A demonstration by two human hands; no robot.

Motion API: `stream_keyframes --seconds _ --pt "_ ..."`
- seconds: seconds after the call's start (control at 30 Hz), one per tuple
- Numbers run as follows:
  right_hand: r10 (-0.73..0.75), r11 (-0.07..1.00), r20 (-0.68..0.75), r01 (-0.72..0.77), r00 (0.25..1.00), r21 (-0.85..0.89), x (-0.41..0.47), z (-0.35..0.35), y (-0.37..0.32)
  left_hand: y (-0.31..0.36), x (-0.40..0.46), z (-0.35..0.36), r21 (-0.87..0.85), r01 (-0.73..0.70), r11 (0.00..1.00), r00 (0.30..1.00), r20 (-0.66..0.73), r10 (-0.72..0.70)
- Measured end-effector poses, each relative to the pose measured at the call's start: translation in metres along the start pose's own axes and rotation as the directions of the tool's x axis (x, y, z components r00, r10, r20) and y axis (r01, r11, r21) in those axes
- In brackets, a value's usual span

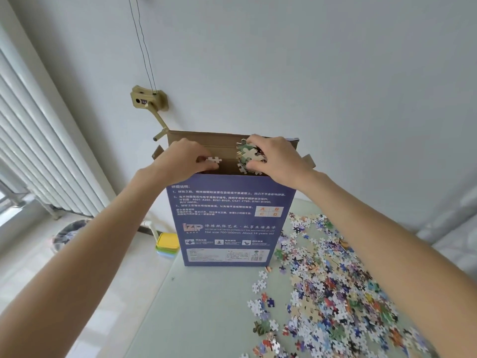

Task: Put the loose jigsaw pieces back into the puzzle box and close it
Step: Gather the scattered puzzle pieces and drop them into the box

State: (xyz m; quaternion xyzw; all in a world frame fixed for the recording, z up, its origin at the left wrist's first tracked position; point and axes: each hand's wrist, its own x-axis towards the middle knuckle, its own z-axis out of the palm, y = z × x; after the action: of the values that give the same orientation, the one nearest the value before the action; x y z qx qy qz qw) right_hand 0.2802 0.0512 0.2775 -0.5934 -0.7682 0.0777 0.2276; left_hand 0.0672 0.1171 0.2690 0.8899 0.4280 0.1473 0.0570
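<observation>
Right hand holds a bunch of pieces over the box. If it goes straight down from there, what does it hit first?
Probably nothing solid: the right hand with its clump of pieces sits above the open top of the box. It would likely enter the opening; depth inside isn't visible.

the puzzle box (231, 218) is a tall blue carton standing upright on its short end, its printed face with white text and a barcode label turned toward the camera. its top is open, brown flaps (308, 161) splayed out at both sides and the plain cardboard inside showing. a clump of jigsaw pieces (249, 153) sits at the opening's right side, and one white piece (213, 159) at its left. the loose jigsaw pieces (333, 288), many-coloured and white-backed, lie scattered in a heap right of the box.
</observation>
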Motion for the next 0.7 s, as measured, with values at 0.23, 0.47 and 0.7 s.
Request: stream_keyframes --seconds 0.23,0.47,0.7 --pt "-0.034 0.998 0.099 0.04 0.995 -0.057 0.013 0.005 0.003 0.004 -0.001 -0.002 0.152 -0.021 0.988 0.998 0.065 0.012" --pt "-0.076 0.991 0.063 0.082 0.995 -0.102 0.02 0.013 -0.003 -0.005 -0.011 0.006 0.026 -0.066 0.997 0.993 -0.094 0.068" --pt "-0.095 0.988 0.008 0.095 0.995 -0.119 0.016 0.023 -0.007 -0.01 -0.037 0.028 -0.02 -0.148 0.989 0.954 -0.268 0.137"
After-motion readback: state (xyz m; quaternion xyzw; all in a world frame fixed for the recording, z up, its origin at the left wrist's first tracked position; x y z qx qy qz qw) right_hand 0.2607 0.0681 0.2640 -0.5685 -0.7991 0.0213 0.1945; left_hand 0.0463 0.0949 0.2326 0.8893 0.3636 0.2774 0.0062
